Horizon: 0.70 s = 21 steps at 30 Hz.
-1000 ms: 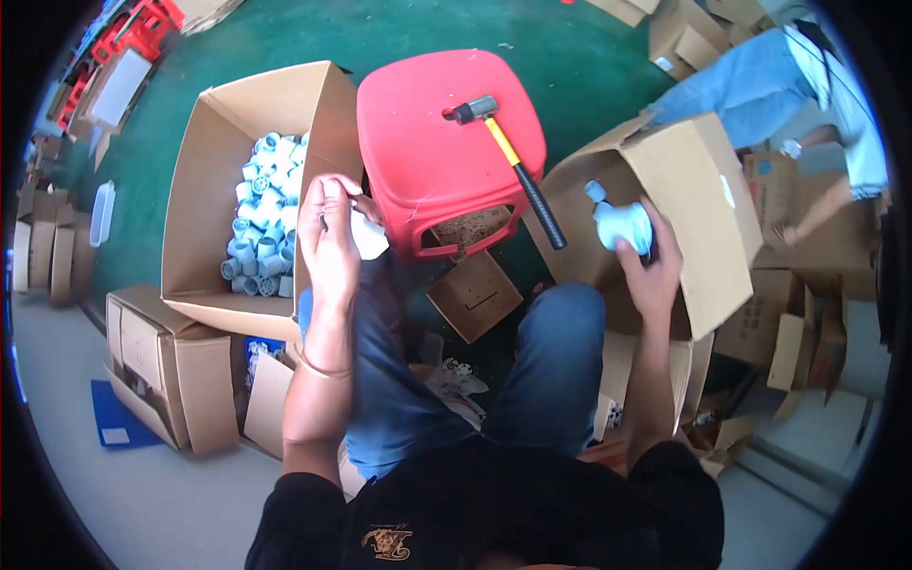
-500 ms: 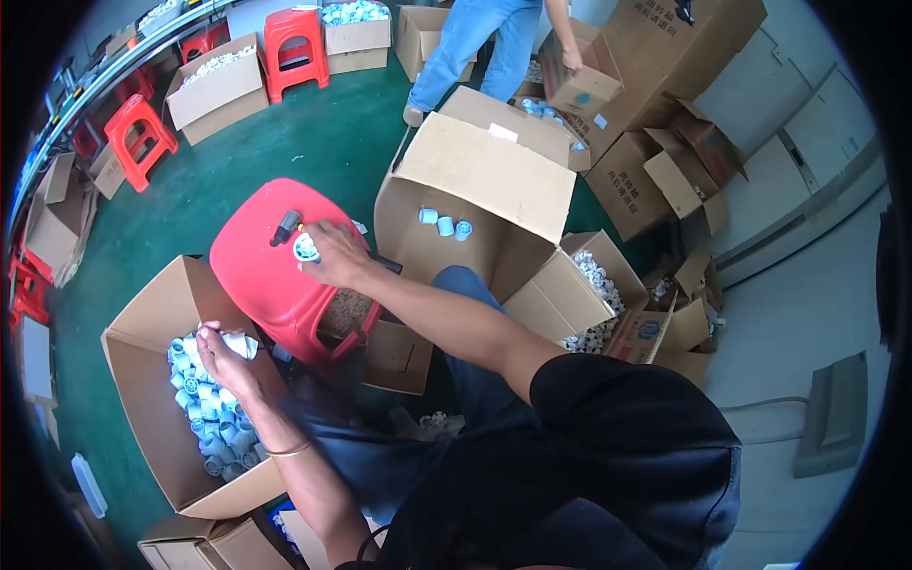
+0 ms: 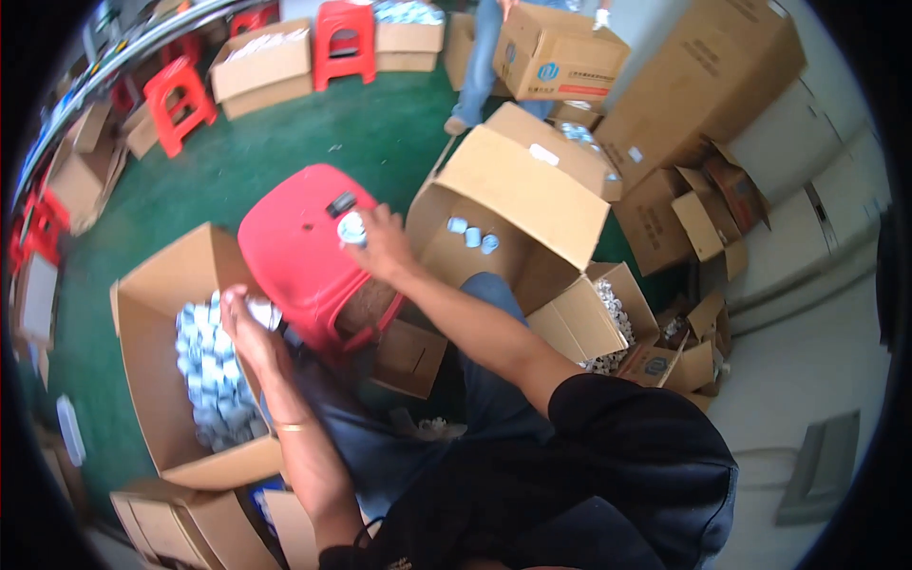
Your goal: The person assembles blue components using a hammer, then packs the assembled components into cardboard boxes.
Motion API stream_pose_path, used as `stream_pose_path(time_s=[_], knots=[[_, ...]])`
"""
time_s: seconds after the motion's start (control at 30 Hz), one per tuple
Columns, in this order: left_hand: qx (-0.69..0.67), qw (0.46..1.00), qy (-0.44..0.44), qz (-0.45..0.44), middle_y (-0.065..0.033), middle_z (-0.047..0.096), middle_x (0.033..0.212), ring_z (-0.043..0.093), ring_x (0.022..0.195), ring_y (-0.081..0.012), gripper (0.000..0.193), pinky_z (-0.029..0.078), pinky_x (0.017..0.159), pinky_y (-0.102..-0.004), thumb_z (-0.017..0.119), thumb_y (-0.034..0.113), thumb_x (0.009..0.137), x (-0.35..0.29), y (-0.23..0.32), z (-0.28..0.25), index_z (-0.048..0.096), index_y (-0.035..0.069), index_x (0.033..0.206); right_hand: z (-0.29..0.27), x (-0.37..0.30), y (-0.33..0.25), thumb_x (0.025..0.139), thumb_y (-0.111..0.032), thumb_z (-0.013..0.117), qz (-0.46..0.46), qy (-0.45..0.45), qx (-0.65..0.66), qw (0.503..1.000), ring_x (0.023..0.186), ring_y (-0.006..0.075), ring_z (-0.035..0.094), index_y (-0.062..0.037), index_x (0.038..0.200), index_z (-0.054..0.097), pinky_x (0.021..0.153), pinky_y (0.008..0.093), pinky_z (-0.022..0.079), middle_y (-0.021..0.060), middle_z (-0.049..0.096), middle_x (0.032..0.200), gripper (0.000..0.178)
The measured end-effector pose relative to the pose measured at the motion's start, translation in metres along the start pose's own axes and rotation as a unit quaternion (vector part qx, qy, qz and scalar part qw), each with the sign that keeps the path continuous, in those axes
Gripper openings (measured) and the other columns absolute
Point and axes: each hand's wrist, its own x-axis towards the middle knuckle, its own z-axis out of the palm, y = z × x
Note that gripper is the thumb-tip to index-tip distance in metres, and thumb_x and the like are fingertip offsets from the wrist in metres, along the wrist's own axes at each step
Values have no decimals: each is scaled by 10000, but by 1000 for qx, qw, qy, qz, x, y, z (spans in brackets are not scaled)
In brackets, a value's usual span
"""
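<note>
The right hand (image 3: 384, 245), shifted from the open carton (image 3: 518, 176) to above the red stool (image 3: 283, 233), where work now centres, grips a blue-and-white fitting (image 3: 351, 228) near the hammer (image 3: 340, 203); the left hand (image 3: 251, 334) clasps a white piece (image 3: 265, 313).

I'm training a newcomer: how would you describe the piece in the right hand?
Find the nearest red stool, left of centre. Over its right side is the right hand, and at its fingertips a round, pale piece beside a dark hammer head. Unlike the loose blue pieces in the cardboard box on the left, this one is held singly.
</note>
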Motion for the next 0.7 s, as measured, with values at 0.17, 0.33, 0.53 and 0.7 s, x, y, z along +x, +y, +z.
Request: stream_pose_path(time_s=[0.17, 0.33, 0.53, 0.7], knots=[[95, 988, 19, 120, -63, 598, 848, 536, 799, -169, 241, 437, 781, -285, 415, 129, 944, 10, -13, 11, 630, 35, 885, -21, 13, 19, 757, -395, 715, -18, -8, -6, 1000, 903, 365, 531, -54, 1201, 568, 773, 457, 470, 174, 546, 1010, 579], [21, 996, 31, 75, -60, 564, 664, 525, 585, -123, 236, 422, 587, -225, 388, 179, 1023, 11, -10, 6, 573, 59, 937, -29, 43, -5, 742, -379, 738, -128, 83, 72, 986, 896, 326, 536, -93, 1159, 631, 787, 437, 457, 142, 573, 1017, 517], [4, 998, 35, 52, -25, 548, 730, 470, 618, -92, 248, 395, 559, -225, 415, 161, 1002, 5, -9, 8, 602, 59, 877, -3, 107, -28, 735, -366, 727, -169, -54, 10, 984, 970, 309, 516, -100, 1231, 623, 873, 429, 406, 107, 608, 1130, 573], [-7, 998, 49, 47, -30, 549, 728, 474, 619, -94, 250, 397, 557, -225, 410, 165, 1000, 6, -5, 3, 600, 58, 878, 17, 100, -26, 725, -382, 719, -184, -97, -45, 977, 1020, 306, 501, -101, 1251, 623, 919, 430, 337, 88, 601, 1205, 604]])
